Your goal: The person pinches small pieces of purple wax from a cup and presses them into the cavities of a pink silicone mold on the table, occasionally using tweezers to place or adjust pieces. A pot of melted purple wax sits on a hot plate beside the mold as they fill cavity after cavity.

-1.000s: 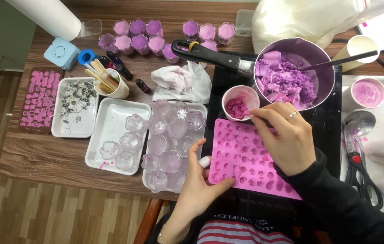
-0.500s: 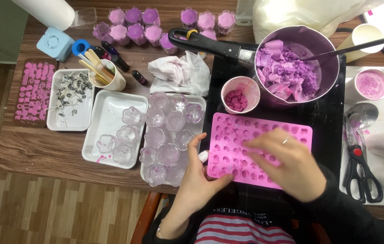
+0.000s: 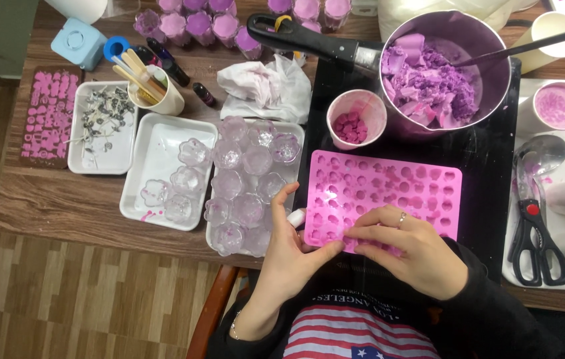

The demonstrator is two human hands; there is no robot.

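A pink silicone mould [image 3: 389, 189] with many small cavities lies on a black mat in front of me. My left hand [image 3: 289, 249] grips its near left edge, thumb on top. My right hand [image 3: 409, 249], a ring on one finger, pinches the mould's near edge next to the left thumb. Beyond the mould stands a small white cup [image 3: 355, 118] holding dark pink wax pieces. A metal pot [image 3: 442, 66] of purple wax chunks sits further back, with a black handle pointing left.
White trays [image 3: 153, 159] with clear flower-shaped glass holders [image 3: 249, 179] lie to the left. A crumpled tissue [image 3: 266, 86], a cup of wooden sticks [image 3: 149, 86], a tray of wicks, scissors [image 3: 535, 233], a spoon and cups of pink wax also stand around.
My right hand came back from the small cup of pink pieces to the mould's near edge, beside the left thumb. The left hand kept its hold on the mould.
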